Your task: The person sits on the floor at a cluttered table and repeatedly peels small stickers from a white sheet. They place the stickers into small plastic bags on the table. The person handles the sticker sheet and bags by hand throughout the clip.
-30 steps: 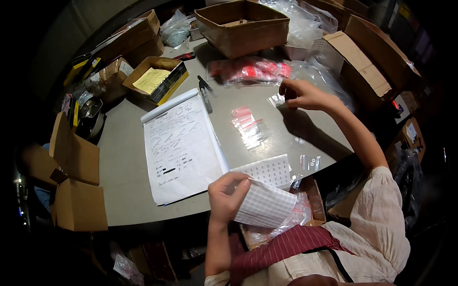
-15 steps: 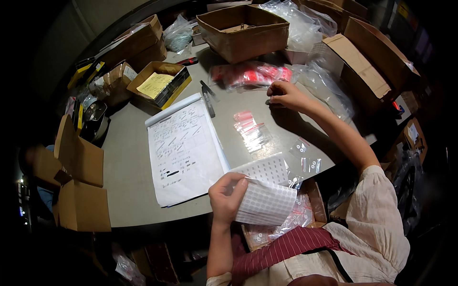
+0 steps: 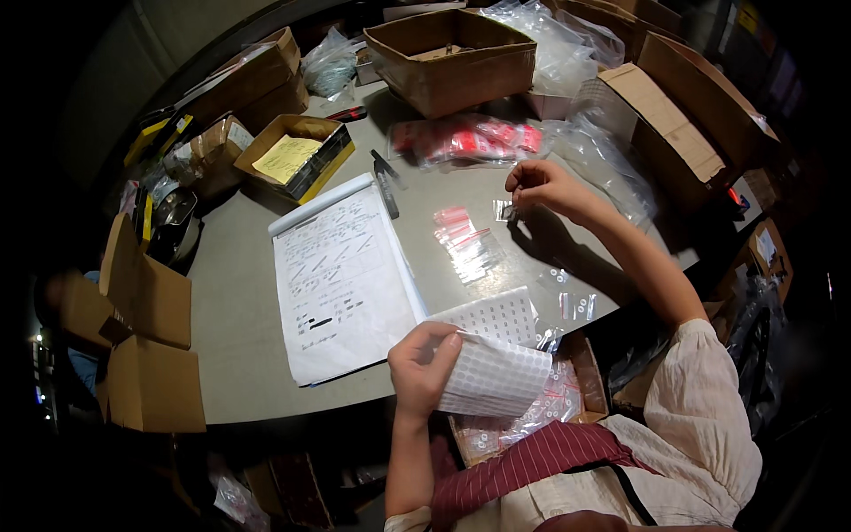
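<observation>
My left hand is closed on the left edge of a sheet of round stickers, thumb on top. Behind it lies part of another sticker sheet. Above the table, my right hand has its fingertips pinched at a small clear zip bag with something dark in or beside it. A fanned stack of small red-topped zip bags lies between my hands. Nearer me, two little bags with white rings, one a zip bag, lie by the table's right edge.
A notepad with handwriting lies left of the sticker sheets, a black marker beyond it. Packs of red-topped bags sit before a large cardboard box. Below the table edge, an open box holds many filled bags.
My right hand has shifted slightly toward me and right, and the small bag at its fingertips now shows more fully. My left hand and the sticker sheet have stayed put.
</observation>
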`<action>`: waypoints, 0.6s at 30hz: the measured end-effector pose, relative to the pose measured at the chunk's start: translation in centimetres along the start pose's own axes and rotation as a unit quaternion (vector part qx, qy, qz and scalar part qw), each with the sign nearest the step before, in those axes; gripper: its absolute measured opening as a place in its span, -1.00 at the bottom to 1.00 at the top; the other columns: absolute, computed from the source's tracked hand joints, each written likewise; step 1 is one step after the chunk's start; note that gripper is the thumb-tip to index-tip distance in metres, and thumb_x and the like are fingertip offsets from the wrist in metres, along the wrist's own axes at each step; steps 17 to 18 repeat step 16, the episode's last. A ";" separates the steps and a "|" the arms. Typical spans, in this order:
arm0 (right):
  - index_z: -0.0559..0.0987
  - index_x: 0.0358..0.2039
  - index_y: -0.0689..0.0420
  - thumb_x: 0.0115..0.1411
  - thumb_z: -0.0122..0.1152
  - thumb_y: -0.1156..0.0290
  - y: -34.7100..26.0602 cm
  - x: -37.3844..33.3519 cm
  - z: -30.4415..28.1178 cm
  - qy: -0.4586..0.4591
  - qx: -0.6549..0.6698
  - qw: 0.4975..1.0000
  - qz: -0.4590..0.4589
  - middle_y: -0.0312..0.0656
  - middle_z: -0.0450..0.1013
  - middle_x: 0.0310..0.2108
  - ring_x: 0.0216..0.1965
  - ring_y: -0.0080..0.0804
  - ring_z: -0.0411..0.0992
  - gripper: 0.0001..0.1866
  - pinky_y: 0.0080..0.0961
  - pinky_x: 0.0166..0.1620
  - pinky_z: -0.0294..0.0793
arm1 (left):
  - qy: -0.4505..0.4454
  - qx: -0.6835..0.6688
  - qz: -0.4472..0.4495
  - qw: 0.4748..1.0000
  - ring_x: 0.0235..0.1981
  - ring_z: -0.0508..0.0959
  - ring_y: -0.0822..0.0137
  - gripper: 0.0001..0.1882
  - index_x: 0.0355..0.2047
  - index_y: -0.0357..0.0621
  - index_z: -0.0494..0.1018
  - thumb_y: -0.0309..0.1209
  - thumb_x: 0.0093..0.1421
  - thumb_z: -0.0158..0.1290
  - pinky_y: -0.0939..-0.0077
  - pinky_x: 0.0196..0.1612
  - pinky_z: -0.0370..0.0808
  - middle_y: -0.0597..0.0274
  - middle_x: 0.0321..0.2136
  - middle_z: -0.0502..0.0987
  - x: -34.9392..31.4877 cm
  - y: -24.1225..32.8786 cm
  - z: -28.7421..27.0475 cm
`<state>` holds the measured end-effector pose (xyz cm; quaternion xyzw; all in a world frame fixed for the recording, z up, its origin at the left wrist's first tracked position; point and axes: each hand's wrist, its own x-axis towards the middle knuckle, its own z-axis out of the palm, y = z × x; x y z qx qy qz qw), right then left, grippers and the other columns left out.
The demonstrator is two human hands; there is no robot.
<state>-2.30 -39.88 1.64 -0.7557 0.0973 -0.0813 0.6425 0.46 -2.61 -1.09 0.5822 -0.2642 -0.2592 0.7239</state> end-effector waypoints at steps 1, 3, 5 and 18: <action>0.54 -0.23 0.24 0.14 0.29 0.57 0.5 -0.1 0.1 0.018 -0.036 0.999 -0.007 -0.29 0.53 -0.39 -0.33 -0.59 0.51 -0.82 -0.62 -0.21 0.52 | 0.007 -0.015 0.001 1.000 -0.28 0.56 0.48 -0.89 -0.25 -0.39 0.60 -0.56 0.26 0.17 0.60 -0.18 0.48 0.22 -0.32 0.65 0.1 0.1 0.1; 0.54 -0.22 0.24 0.17 0.32 0.56 1.7 -0.8 1.0 0.052 -0.108 0.993 -0.019 -0.30 0.53 -0.38 -0.33 -0.61 0.51 -0.83 -0.62 -0.22 0.51 | 0.016 -0.034 0.006 0.999 -0.28 0.55 0.49 -0.89 -0.23 -0.40 0.58 -0.57 0.28 0.16 0.62 -0.18 0.47 0.24 -0.31 0.63 0.0 -0.2 0.1; 0.52 -0.24 0.23 0.15 0.34 0.53 2.3 -1.0 1.8 0.092 -0.186 0.978 -0.035 -0.29 0.54 -0.39 -0.36 -0.61 0.50 -0.80 -0.59 -0.27 0.49 | 0.022 -0.047 0.014 0.999 -0.28 0.54 0.51 -0.90 -0.23 -0.40 0.57 -0.58 0.29 0.14 0.64 -0.18 0.46 0.25 -0.31 0.62 0.0 -0.3 0.2; 0.52 -0.23 0.16 0.10 0.36 0.42 2.1 -1.3 3.2 0.174 -0.326 0.928 -0.050 -0.27 0.54 -0.44 -0.39 -0.48 0.51 -0.75 -0.46 -0.25 0.51 | 0.046 -0.035 0.041 0.997 -0.26 0.55 0.48 -0.89 -0.22 -0.38 0.58 -0.57 0.31 0.13 0.63 -0.15 0.48 0.22 -0.31 0.61 -0.7 -0.4 0.3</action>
